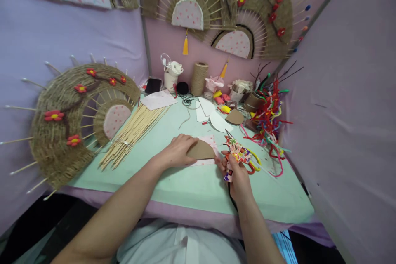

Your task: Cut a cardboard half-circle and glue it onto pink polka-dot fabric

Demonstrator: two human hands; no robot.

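My left hand (177, 150) holds a brown cardboard half-disc (202, 150) down by its left end, fingers on the curved edge and thumb near the straight one. Under the cardboard lies a piece of white cloth with pink dots (211, 139), showing beyond its edges. My right hand (236, 175) is closed around a floral-patterned glue gun (236, 150), just right of the cardboard. A white stick runs out from behind the gun, and a dark cord hangs below the hand. Scissors with red and yellow handles (255, 160) lie behind the gun, partly hidden by it.
Left of my hands lies a bundle of thin wooden sticks (133, 132), beside a large twine fan (55, 132). White paper shapes (220, 121), another cardboard piece (235, 117) and a twine spool (199, 79) are farther back. Colourful pipe cleaners (272, 117) spill at the right.
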